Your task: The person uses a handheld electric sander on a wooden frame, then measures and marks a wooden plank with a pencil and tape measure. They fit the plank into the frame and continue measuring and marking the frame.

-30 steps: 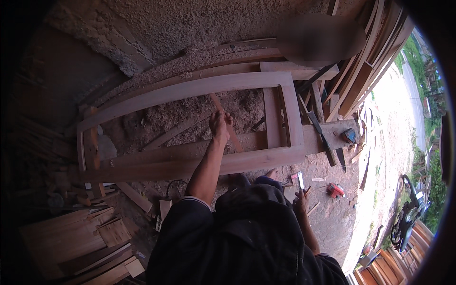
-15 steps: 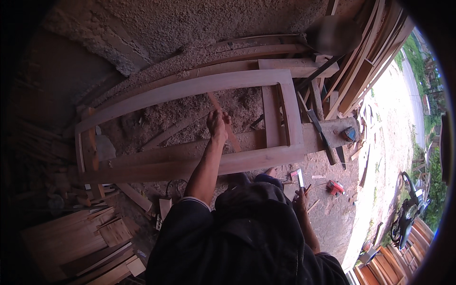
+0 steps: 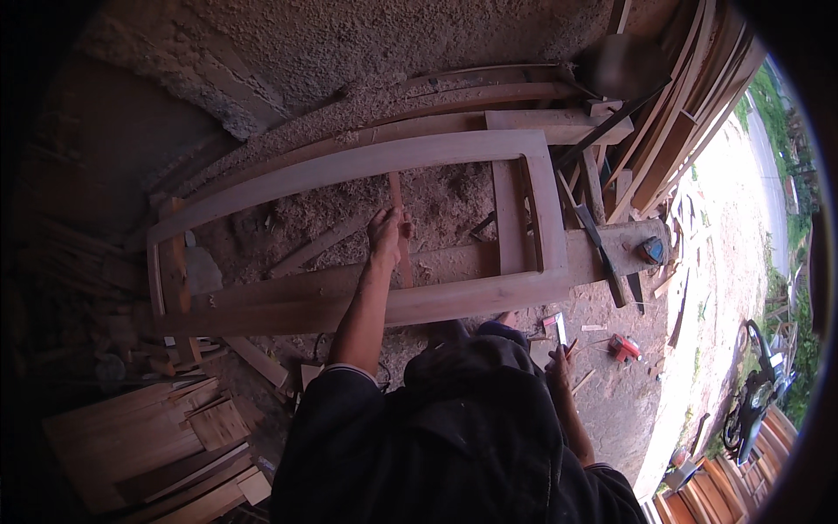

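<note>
Barely anything was changed: the thin wooden slat (image 3: 397, 229) was kept gripped by the left hand (image 3: 387, 234) inside the door frame (image 3: 367, 166); a pencil-like stick (image 3: 569, 349) was held by the right hand (image 3: 559, 371).

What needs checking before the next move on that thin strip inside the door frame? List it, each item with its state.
1. Left hand on the thin wooden strip: ok, fingers wrapped around it.
2. Strip lies inside the wooden door frame opening: ok.
3. Strip's ends seated against the frame rails: cannot tell.
4. Right hand free: not ok, it holds a pencil-like tool, off the frame.
5. Frame supported: ok, it lies flat on wood beams over sawdust.
6. Tape measure nearby: ok, on the plank at right.
</note>
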`<act>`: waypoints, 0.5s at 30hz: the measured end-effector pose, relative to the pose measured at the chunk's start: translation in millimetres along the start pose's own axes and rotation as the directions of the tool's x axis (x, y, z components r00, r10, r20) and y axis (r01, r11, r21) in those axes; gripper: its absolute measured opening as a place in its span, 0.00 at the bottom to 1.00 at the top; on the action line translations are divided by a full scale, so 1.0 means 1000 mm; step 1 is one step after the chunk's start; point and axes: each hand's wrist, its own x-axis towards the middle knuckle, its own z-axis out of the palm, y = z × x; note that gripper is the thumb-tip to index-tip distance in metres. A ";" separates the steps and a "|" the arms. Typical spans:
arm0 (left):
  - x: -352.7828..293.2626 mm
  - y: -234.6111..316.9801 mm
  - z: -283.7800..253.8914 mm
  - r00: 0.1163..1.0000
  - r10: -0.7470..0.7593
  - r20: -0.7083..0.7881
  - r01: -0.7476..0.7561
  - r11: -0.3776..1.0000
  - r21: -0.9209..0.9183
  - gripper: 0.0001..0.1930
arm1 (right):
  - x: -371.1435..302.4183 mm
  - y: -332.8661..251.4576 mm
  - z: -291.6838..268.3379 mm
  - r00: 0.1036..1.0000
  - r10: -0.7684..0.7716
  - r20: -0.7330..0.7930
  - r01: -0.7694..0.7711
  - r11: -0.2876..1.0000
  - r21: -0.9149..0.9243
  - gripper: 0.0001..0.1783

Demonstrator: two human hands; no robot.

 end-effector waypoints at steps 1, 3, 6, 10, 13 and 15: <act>0.001 0.000 0.000 1.000 0.000 -0.010 0.000 1.000 0.015 0.07 | 0.001 0.000 0.001 1.000 -0.004 -0.001 0.004 1.000 -0.001 0.26; 0.002 -0.002 0.001 1.000 0.004 0.009 -0.004 0.999 0.037 0.07 | 0.004 0.000 0.003 0.999 0.023 -0.028 -0.024 1.000 -0.018 0.27; 0.000 -0.007 0.001 0.999 0.036 0.018 -0.035 0.999 -0.026 0.07 | 0.007 -0.002 0.004 1.000 0.009 -0.028 -0.010 0.999 -0.046 0.28; -0.003 -0.011 -0.002 1.000 0.024 0.016 -0.024 1.000 -0.007 0.07 | 0.007 -0.004 0.005 1.000 0.028 -0.001 -0.028 0.999 -0.046 0.29; 0.000 -0.011 -0.003 1.000 0.009 0.019 -0.009 1.000 0.005 0.07 | 0.006 -0.004 0.007 1.000 0.027 -0.001 -0.027 0.998 -0.057 0.30; 0.001 -0.010 -0.002 0.998 0.038 0.044 -0.039 0.999 0.015 0.06 | 0.006 -0.004 0.008 0.999 0.033 -0.020 -0.035 0.997 -0.070 0.30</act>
